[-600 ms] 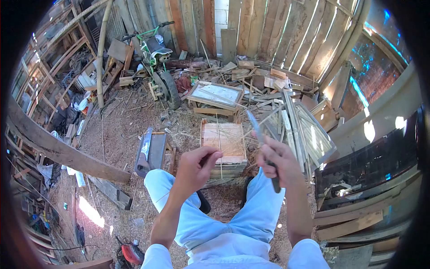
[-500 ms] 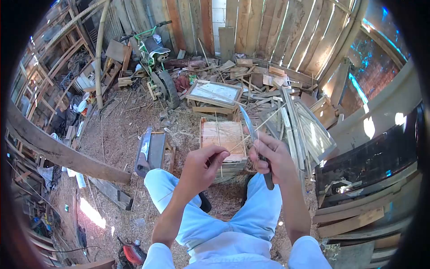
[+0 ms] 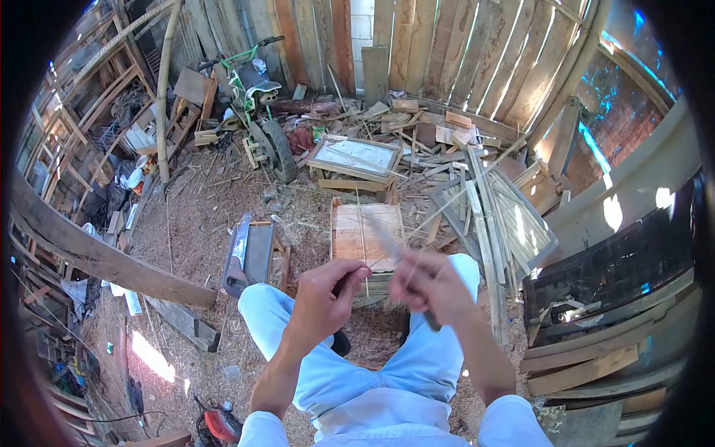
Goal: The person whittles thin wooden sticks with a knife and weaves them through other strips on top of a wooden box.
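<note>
My left hand (image 3: 331,292) is closed in a pinch on one end of a thin wooden stick (image 3: 439,211), which slants away to the upper right. Smeared by motion, my right hand (image 3: 430,283) grips a knife (image 3: 384,237) by its dark handle, the blade pointing up and to the left. The blade lies close to the stick; whether they touch is too blurred to tell. Both hands are over the near edge of a low wooden box (image 3: 346,217). Another thin stick (image 3: 363,235) lies lengthwise across the box top.
To the left, a handsaw (image 3: 240,249) rests on a small dark-topped stool (image 3: 259,253). A framed panel (image 3: 357,155) and scrap wood (image 3: 424,123) lie ahead, beside a small motorbike (image 3: 264,112). Long slats (image 3: 488,216) lean at the right. A post (image 3: 112,249) crosses the left side.
My right hand and the knife have moved left and downward, and the blade tilts further left. My left hand has shifted slightly down. The stick now slopes to the upper right at a similar angle.
</note>
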### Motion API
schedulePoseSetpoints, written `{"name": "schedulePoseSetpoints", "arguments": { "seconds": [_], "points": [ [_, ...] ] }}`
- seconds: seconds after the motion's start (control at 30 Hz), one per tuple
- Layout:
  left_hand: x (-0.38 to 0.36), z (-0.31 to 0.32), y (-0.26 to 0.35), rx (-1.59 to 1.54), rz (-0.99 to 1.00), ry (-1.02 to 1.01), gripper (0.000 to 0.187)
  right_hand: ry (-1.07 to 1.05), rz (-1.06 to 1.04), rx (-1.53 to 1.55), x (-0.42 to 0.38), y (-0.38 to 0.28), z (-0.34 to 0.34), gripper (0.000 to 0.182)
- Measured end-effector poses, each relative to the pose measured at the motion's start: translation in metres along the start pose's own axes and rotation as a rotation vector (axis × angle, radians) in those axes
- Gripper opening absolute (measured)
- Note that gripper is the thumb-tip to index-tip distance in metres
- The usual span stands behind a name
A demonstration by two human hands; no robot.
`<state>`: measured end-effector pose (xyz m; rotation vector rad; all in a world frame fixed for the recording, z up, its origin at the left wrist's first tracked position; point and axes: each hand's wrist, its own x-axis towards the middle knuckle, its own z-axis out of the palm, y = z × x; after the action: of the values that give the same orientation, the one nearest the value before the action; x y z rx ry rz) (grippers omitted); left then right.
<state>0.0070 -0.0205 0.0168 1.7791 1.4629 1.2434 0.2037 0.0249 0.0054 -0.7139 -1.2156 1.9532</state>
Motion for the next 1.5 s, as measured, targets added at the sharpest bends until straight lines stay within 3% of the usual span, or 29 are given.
{"name": "schedulePoseSetpoints", "arguments": {
  "seconds": [0.03, 0.13, 0.17, 0.3, 0.43, 0.8, 0.9, 1.17, 1.23, 1.5],
  "points": [
    [0.001, 0.001, 0.002, 0.011, 0.030, -0.003, 0.008, 0.003, 0.106, -0.063, -0.004, 0.000, 0.015, 0.031],
    [0.001, -0.001, 0.005, 0.044, 0.111, 0.005, 0.008, -0.041, 0.070, -0.045, -0.004, -0.004, 0.012, 0.033],
    [0.000, -0.003, 0.005, 0.065, 0.164, 0.021, 0.008, 0.030, 0.058, -0.026, -0.004, -0.014, 0.002, 0.033],
    [-0.006, -0.005, 0.007, 0.050, 0.104, 0.034, 0.006, 0.118, 0.051, 0.045, -0.004, -0.025, -0.003, 0.033],
    [-0.002, 0.000, 0.007, 0.031, 0.129, 0.027, 0.007, -0.091, 0.110, -0.023, -0.007, -0.007, 0.011, 0.029],
    [-0.003, 0.002, 0.014, 0.121, 0.186, 0.083, 0.008, -0.098, 0.143, -0.075, -0.007, -0.015, 0.015, 0.031],
    [-0.005, 0.006, 0.010, 0.165, 0.202, 0.093, 0.008, 0.051, 0.170, -0.053, -0.007, -0.022, 0.006, 0.031],
    [-0.002, 0.005, 0.010, 0.200, 0.230, 0.073, 0.011, -0.070, 0.154, -0.026, -0.003, -0.016, 0.007, 0.026],
    [-0.005, 0.000, 0.008, 0.214, 0.206, 0.066, 0.012, 0.068, 0.087, 0.008, 0.000, -0.024, -0.009, 0.031],
    [-0.006, 0.001, 0.006, 0.236, 0.170, 0.035, 0.012, 0.023, 0.174, 0.116, 0.000, -0.021, -0.011, 0.028]
  ]
}}
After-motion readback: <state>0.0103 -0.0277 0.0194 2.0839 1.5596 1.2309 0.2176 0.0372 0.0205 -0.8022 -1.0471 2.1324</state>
